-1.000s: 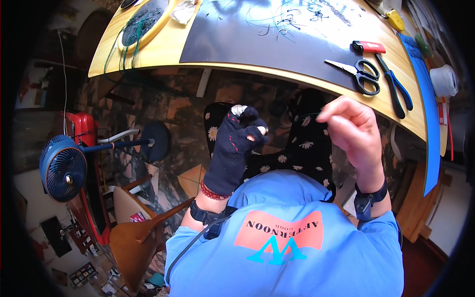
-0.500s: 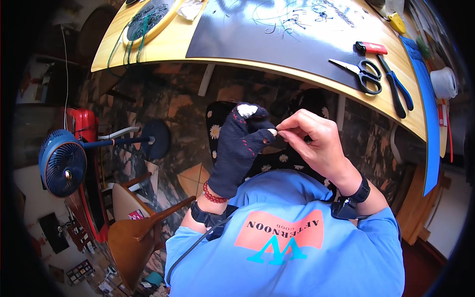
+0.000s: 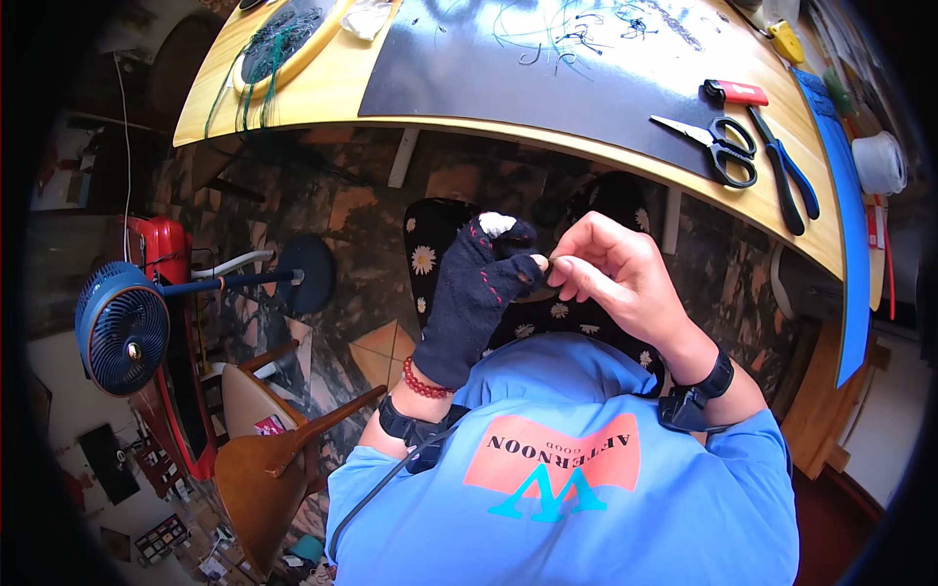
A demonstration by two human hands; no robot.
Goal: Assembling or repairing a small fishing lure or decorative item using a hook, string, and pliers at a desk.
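Angled inward, the left hand (image 3: 484, 283) in a black, red-stitched fingerless glove (image 3: 454, 322) and the bare right hand (image 3: 625, 283) meet above the lap (image 3: 559, 312), fingertips (image 3: 563, 266) pinched together on a tiny dark item (image 3: 550, 261), indistinct.

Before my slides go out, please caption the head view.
Fingertips close together: gloved left hand, bare right hand, beside a table with scissors.

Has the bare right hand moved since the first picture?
Yes: the right hand has moved left, away from the scissors, to the gloved left hand.
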